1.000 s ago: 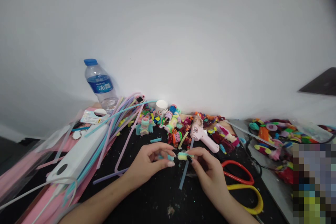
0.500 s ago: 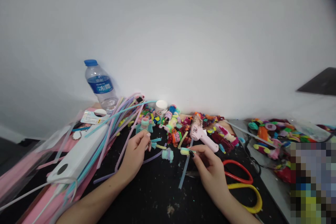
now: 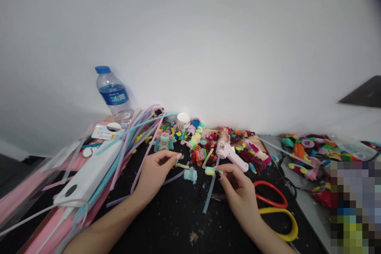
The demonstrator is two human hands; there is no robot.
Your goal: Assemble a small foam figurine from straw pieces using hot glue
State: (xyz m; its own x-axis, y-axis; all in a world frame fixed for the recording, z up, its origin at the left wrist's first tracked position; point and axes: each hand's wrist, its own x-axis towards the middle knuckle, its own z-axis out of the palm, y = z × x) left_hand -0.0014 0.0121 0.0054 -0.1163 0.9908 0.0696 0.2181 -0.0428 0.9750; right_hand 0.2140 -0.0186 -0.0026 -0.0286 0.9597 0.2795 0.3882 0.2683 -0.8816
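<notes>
Over the black table (image 3: 166, 230) I judge I'm at the small-piece handling step; the next move calls for a light, exact fingertip touch. The bottle (image 3: 114, 95) stands back left, and I can't make out liquid inside. My left hand (image 3: 156, 168) has fingertips bunched; whether they're closed on anything I can't tell. The white tub (image 3: 183, 122) hides its contents. My right hand (image 3: 238, 186) pinches a yellow-and-blue fuzzy piece (image 3: 210, 171) in its grip.
</notes>
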